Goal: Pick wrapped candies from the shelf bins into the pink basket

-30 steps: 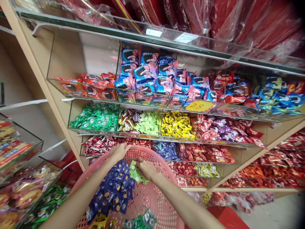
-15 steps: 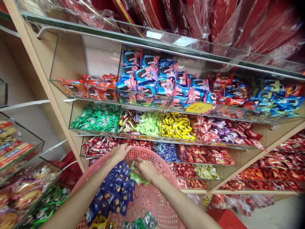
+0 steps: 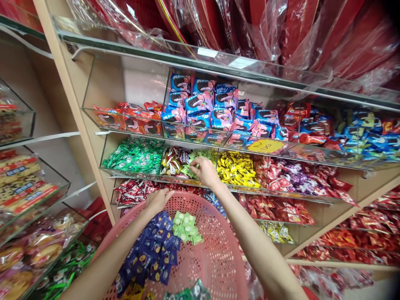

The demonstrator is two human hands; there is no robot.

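Note:
My left hand (image 3: 158, 201) is closed over the far rim of a pink perforated plastic basket (image 3: 215, 233). Inside lie dark blue wrapped candies (image 3: 153, 246), a small heap of light green wrapped candies (image 3: 186, 227), and some yellow and green packets near the bottom. Over the shelf bin of light green candies (image 3: 208, 155), my right hand (image 3: 204, 171) hangs with loosely bent fingers slightly apart, and I see nothing held in them. Its fingertips are close to the candies; whether they touch cannot be told. Brown and gold wrapped candies (image 3: 175, 160) share that bin.
Green candies (image 3: 136, 155) fill the bin to the left and yellow ones (image 3: 237, 168) the bin to the right. Glass dividers and a front lip edge the shelves. Blue and pink cookie packs (image 3: 200, 102) stand above, behind a yellow price tag (image 3: 265, 146). Packaged bread (image 3: 21, 179) is at left.
My right hand has left the light green candies in the basket and moved up to the shelf bin. My left hand still grips the rim. The view has shifted slightly left.

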